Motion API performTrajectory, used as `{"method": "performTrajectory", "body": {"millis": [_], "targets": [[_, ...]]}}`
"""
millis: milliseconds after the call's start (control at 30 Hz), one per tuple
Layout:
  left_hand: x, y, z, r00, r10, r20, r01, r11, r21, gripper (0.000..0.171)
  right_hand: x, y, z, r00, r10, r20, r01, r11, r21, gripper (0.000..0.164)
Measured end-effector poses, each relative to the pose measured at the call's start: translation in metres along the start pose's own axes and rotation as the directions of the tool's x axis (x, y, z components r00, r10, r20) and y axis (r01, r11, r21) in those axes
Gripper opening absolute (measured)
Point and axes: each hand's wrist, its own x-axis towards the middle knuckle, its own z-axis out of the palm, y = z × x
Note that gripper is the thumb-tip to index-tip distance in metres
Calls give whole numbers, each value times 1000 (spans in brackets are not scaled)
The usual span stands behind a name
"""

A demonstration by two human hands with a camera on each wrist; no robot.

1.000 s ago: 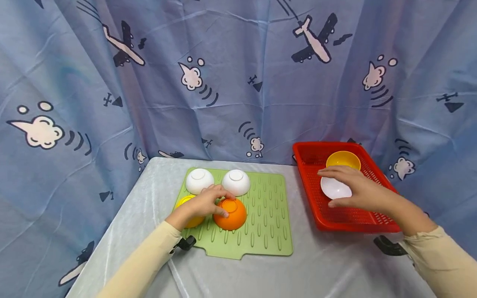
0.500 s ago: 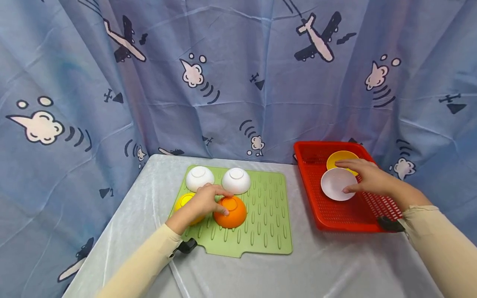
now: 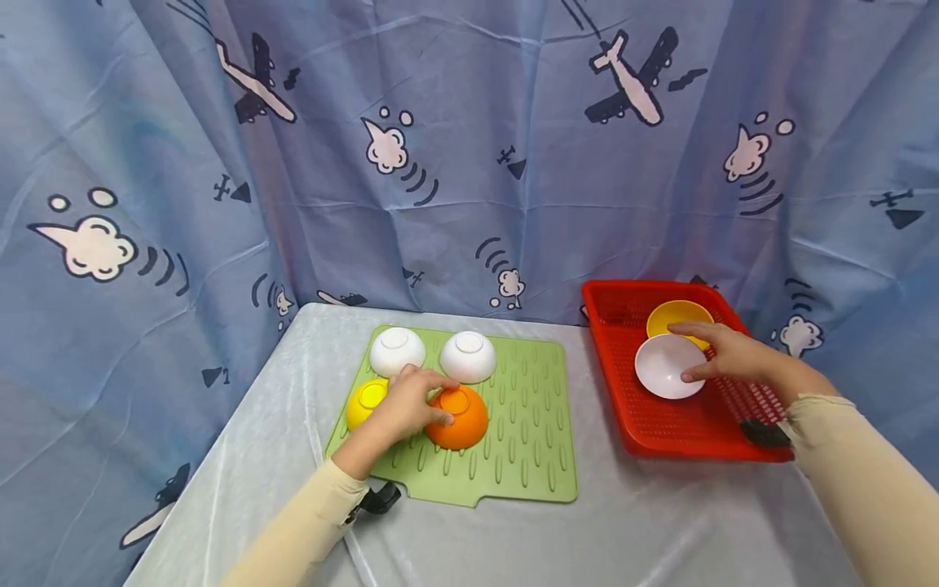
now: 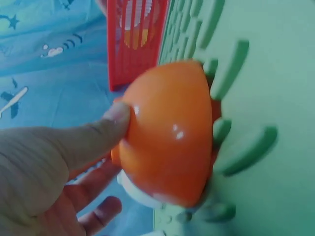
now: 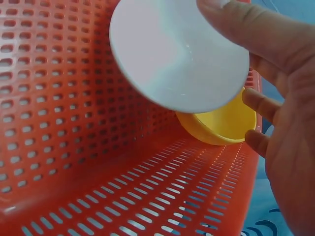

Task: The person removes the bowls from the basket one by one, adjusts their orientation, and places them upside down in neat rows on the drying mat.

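On the green drying mat (image 3: 528, 456), an orange bowl (image 3: 468, 428) sits upside down, and my left hand (image 3: 403, 405) pinches it by its foot between thumb and fingers. The left wrist view shows its rim (image 4: 209, 142) down on the mat's ridges. My right hand (image 3: 744, 359) reaches into the red basket (image 3: 638, 436) and holds a white bowl (image 3: 663, 368) by its right edge. Its thumb (image 5: 246, 24) lies over the rim, with fingers behind. The white bowl's hollow side shows. A yellow bowl (image 5: 231, 123) stands behind it in the basket.
Two overturned white bowls, one at back left (image 3: 397, 355) and one beside it (image 3: 468, 359), stand on the mat. An overturned yellow bowl (image 3: 363, 401) lies left of the orange one, partly behind my left hand. A patterned curtain (image 3: 440, 163) hangs behind the table (image 3: 587, 530).
My right hand has shifted rightward from over the white bowl to its right edge, uncovering more of its inside. My left hand has stayed on the orange bowl.
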Motion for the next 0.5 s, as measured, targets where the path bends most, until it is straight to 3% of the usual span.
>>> {"method": "performTrajectory", "body": {"millis": [267,500], "targets": [[-8,2,4,997,1,-78,-1,1000,0,50,6,4,1,999,12,30,-12,1000,-1,96],[-10,4,8,995,16,-103,-17,1000,-9,47,7,6,5,997,40,61,-43,998,42,105]]}}
